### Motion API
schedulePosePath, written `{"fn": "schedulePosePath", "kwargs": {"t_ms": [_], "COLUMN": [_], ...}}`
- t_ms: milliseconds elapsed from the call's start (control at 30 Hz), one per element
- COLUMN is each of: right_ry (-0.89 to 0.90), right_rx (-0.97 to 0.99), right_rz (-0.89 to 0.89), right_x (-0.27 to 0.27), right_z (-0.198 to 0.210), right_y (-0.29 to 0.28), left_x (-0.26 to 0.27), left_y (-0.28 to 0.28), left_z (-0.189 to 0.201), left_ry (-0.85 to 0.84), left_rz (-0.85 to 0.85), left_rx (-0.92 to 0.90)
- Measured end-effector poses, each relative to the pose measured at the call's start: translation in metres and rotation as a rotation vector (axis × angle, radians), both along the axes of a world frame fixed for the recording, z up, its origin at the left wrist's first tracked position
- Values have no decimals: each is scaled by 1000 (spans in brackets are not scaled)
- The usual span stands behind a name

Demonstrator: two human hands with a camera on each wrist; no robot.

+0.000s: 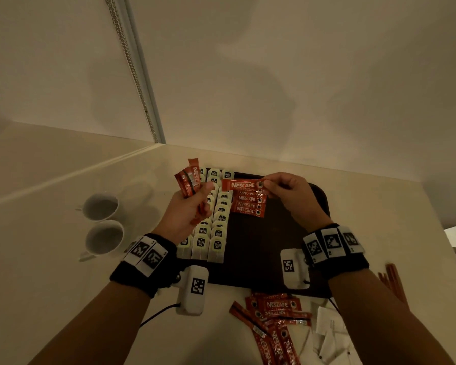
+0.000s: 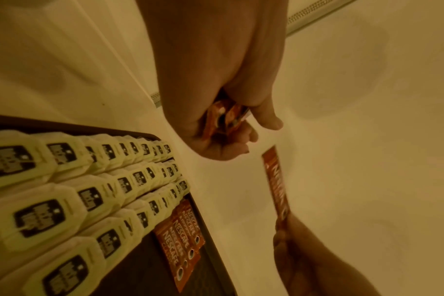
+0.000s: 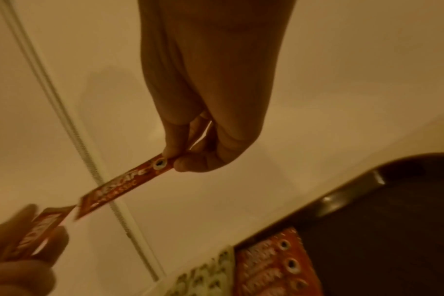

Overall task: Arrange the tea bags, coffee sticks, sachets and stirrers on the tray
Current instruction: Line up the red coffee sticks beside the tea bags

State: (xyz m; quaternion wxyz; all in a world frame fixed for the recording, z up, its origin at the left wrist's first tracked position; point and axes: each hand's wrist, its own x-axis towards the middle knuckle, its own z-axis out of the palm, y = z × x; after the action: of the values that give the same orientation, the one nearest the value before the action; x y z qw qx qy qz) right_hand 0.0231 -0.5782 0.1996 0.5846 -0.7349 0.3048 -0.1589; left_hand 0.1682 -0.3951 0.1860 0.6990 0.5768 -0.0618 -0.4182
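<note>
Head view showed the right hand (image 1: 291, 196) pinching one coffee stick (image 1: 244, 184) above the tray (image 1: 319, 204), the left hand (image 1: 188, 212) gripping a spare bundle (image 1: 188, 181); laying it level, touching the laid row (image 1: 249, 205), seemed best.

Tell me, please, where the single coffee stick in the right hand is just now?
In the head view, the right hand pinches the coffee stick flat above the tray, just over the laid row of sticks.
</note>
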Motion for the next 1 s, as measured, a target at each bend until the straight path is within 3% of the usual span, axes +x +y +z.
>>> {"fn": "schedulePosePath", "kwargs": {"t_ms": [167,333,467,833,1000], "right_ry": [264,437,475,501,496], "right_rx": [-62,-24,-15,-72,-73], "right_rz": [-127,-162,-141,-194,-205], "right_x": [-15,-22,-19,-1,0], "right_z": [-56,-98,-109,-110,-112], "right_y": [-8,-4,-4,-4,-4], "left_x": [7,9,7,1,-2], "left_y": [14,25,31,32,30], "left_z": [-10,-13,-12,-14,-12], "left_ry": [209,223,285,246,149], "left_rz": [66,24,-60,-61,-67], "left_rx": [4,-1,-57,28,108]}}
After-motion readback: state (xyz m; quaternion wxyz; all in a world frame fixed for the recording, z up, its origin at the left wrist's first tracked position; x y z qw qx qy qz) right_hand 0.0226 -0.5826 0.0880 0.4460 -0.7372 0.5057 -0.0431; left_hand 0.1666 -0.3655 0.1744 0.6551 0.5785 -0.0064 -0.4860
